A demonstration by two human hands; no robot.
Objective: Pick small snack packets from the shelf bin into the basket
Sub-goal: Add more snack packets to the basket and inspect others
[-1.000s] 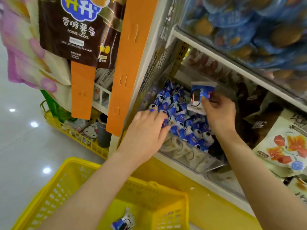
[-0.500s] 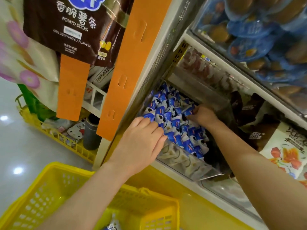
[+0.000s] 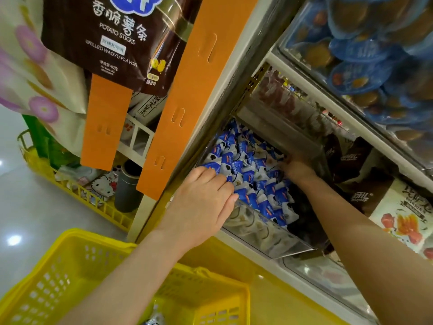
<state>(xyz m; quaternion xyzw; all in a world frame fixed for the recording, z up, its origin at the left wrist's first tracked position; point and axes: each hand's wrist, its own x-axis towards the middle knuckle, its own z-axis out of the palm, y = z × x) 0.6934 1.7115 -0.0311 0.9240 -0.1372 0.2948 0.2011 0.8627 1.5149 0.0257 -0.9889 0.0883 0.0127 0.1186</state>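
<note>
While my left hand (image 3: 203, 202) lies flat on the near-left packets (image 3: 248, 177), fingers straight and close together, my right hand (image 3: 296, 168) reaches to the far right of the bin (image 3: 264, 233). Its fingertips are buried among the packets, so I cannot tell whether it holds one. An orange strip (image 3: 187, 102) hangs just left of the bin, a shelf of blue tubs (image 3: 363, 66) overhangs it, and dark bags (image 3: 351, 165) crowd beside my right forearm. The basket (image 3: 70, 277) sits below my left forearm, with one packet (image 3: 154, 321) in its bottom at the frame's edge. The packets are small, glossy, crinkled blue-and-white pillows. The bin is clear hard plastic, the basket yellow plastic with slotted walls, and the strip flat and matte.
</note>
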